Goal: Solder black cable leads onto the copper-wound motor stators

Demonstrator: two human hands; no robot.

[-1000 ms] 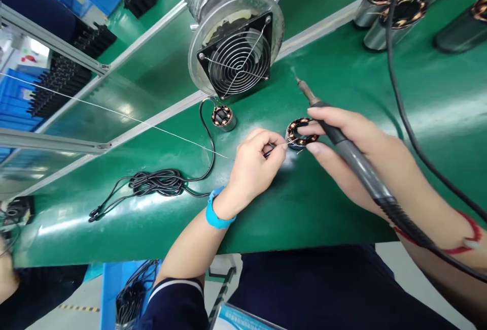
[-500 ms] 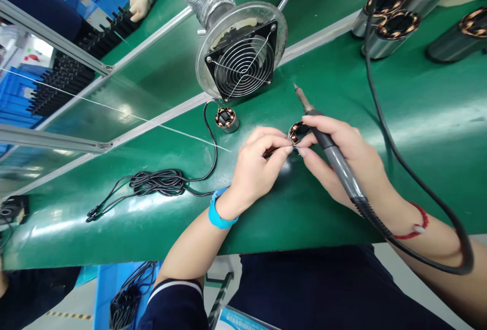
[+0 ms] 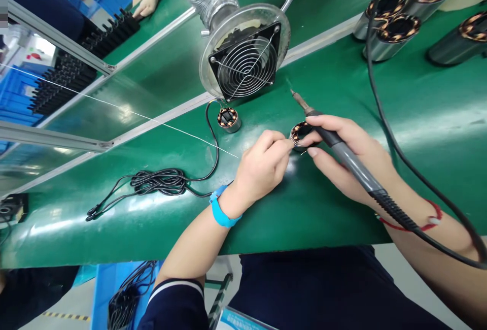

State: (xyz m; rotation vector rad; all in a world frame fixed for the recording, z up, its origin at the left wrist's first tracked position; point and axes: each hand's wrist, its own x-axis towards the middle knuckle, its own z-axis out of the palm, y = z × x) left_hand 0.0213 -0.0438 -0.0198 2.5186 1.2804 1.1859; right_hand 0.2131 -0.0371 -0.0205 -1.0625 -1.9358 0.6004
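Observation:
My right hand (image 3: 352,160) is closed around a soldering iron (image 3: 344,155), whose metal tip points up and away to the left. Its fingertips also reach the rim of a small motor stator (image 3: 297,132) with copper windings. At the near left edge of that stator, my left hand (image 3: 262,162) is pinched closed on a thin wire. The fingers hide most of the wire. Another fine wire end (image 3: 303,154) sticks out just below the stator. A second small stator (image 3: 229,119), joined to a black cable (image 3: 217,152), stands upright farther left.
A fume extractor fan (image 3: 245,68) hangs beyond my hands. Coiled cable (image 3: 160,182) lies at left on the green bench (image 3: 114,238). Larger stators (image 3: 395,30) stand at back right. The iron's cord (image 3: 380,111) loops along the right. Across the frame is a co-worker's hand (image 3: 147,4).
My left fingers have curled tighter and shifted slightly at the stator's edge. My right hand, with the soldering iron, has moved a little right and down, its thumb farther from my left fingers.

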